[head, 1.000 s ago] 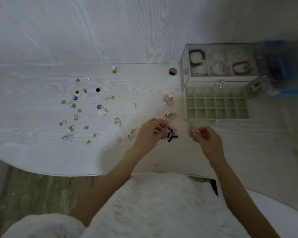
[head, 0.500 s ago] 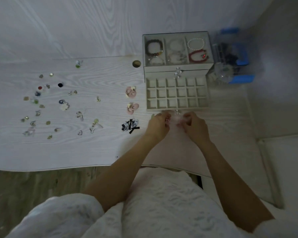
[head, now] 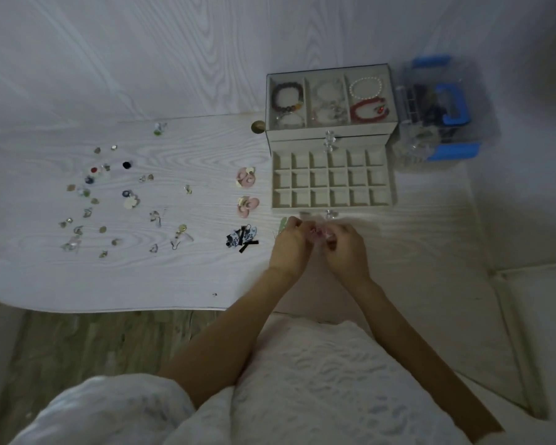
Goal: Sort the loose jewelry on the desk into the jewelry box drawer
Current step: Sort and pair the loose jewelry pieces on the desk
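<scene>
— Watching from here, I'd say the sorting has barely begun. The pulled-out drawer (head: 332, 183) of the jewelry box (head: 329, 123) shows every one of its little compartments bare, as far as I can make out in this dim light.

— And the hands?

— Both are together just in front of the drawer's near edge. The left hand (head: 289, 248) and the right hand (head: 345, 250) have their fingers curled in toward each other, pinching something small and pinkish, a small pink piece (head: 317, 233) between them. Whether it is one item or a pair, I cannot tell; it is blurred.

— So which step is this?

— My guess: fiddling with that one piece, perhaps pairing or fastening it, before it goes into a compartment.

— Where is the rest?

— Spread over the desk (head: 206, 277). A wide scatter of small earrings and studs (head: 109, 200) lies well to the left. Nearer the box sit two pink flower pieces (head: 247, 191), one behind the other, and a blue-and-white piece with black ribbon (head: 242, 239) just left of the left hand. Bracelets already fill the box's top tray.

— What does the next move call for?

— A short lift forward over the drawer's front wall, then a careful release into a single cell. The cells look narrow, so I'd judge it wants fingertips alone, one hand letting go first.
</scene>
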